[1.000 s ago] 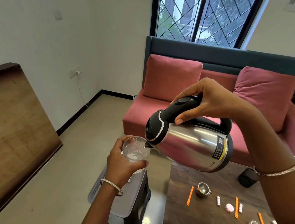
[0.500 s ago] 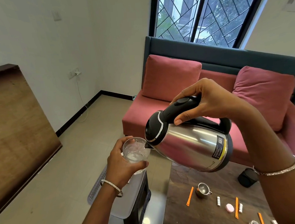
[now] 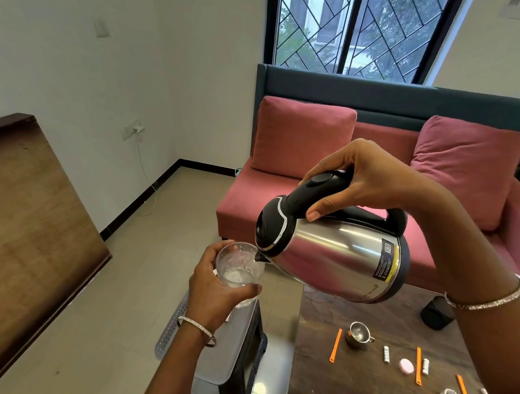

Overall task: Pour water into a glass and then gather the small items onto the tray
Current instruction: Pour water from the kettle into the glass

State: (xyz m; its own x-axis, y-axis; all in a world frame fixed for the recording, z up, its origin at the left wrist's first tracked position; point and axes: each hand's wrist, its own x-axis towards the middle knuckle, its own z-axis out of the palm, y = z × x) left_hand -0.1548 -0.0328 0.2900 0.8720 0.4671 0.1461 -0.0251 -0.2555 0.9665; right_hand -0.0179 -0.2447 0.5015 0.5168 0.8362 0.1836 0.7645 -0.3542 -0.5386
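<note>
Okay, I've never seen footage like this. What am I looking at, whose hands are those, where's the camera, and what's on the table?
There is no machine here: a person works with bare hands, and one wide-angle camera worn on their head looks forward and down. The right hand grips the black handle of a steel kettle, tipped so its spout sits at the rim of a clear glass. The left hand holds that glass in the air; a little water seems to be in it. Below, on the dark table, lie small items: a metal cup, orange sticks, white tubes and a pink disc. A red sofa stands behind.
</note>
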